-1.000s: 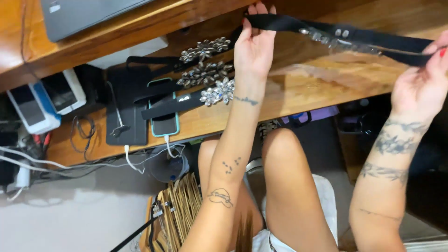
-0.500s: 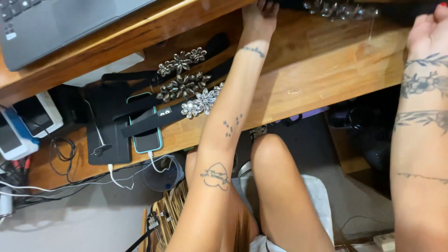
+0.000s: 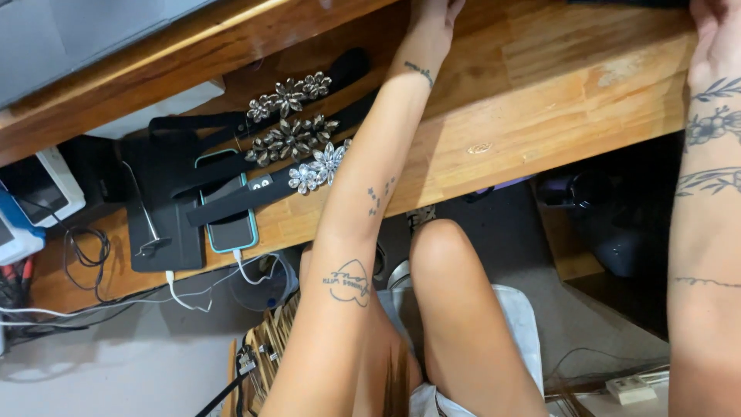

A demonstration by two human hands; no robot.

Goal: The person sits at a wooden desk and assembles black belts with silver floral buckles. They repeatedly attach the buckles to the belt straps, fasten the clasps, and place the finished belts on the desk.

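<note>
While both hands reach past top edge, grip unseen: left hand [image 3: 434,14], right hand [image 3: 714,38]; jewelled black belts [image 3: 289,143] on bench [image 3: 540,100], limp, light; hold by strap ends.

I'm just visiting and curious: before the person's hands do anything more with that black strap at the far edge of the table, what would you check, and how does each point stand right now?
1. Left hand in view: not ok, mostly cut off by the top edge.
2. Right hand in view: partly; its fingers are out of frame.
3. Black strap gripped: cannot tell, only a sliver shows at the top edge.
4. Three jewelled belts clear of the left forearm: not ok, the nearest one runs under or right beside it.
5. Phone safely placed: ok, flat on the wooden table, cable attached.
</note>
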